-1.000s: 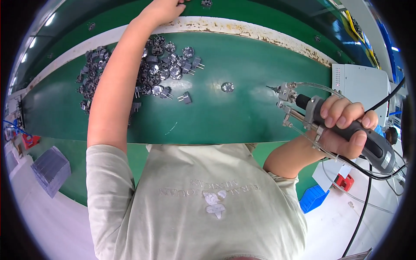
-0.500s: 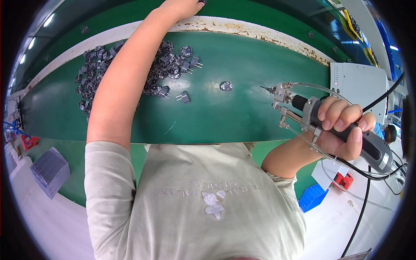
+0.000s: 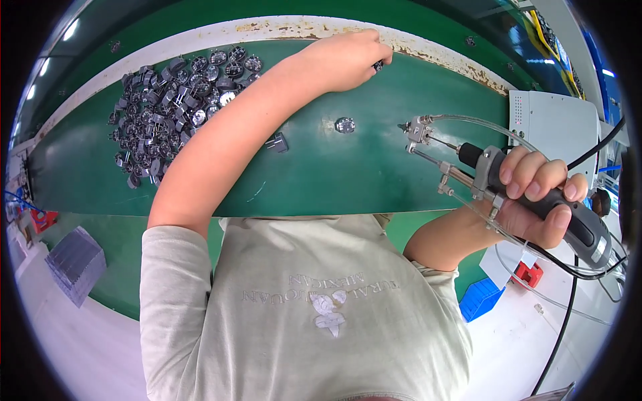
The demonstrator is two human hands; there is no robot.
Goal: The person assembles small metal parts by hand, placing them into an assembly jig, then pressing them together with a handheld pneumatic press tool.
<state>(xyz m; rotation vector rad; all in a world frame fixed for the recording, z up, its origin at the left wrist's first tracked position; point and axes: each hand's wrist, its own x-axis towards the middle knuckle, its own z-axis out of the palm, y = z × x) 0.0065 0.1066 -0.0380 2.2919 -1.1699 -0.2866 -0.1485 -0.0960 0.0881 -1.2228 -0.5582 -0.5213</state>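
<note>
My left hand [image 3: 351, 60] reaches across the green work surface near its far white ledge. Its fingers are closed on a small black plug part [image 3: 378, 66], mostly hidden by the fingertips. Wrapped round a dark grey electric screwdriver [image 3: 580, 230] at the right is my right hand [image 3: 540, 190]. A metal nozzle head [image 3: 419, 130] with a clear hose sits at the screwdriver's front, pointing left. Between the two hands, a single round-faced plug part [image 3: 345, 125] lies apart on the surface. Another plug part [image 3: 277, 142] rests just right of my left forearm.
A large heap of black plug parts [image 3: 157, 113], some with metal pins, covers the left of the green surface [image 3: 307, 180]. A pale metal box [image 3: 555, 130] stands at the right. Cables and hoses trail from the screwdriver. A blue bin [image 3: 480, 299] is below the surface.
My left hand has come back from beyond the white ledge and moved right, still with a plug part. The screwdriver has shifted slightly right, and its nozzle head now stands farther from its body.
</note>
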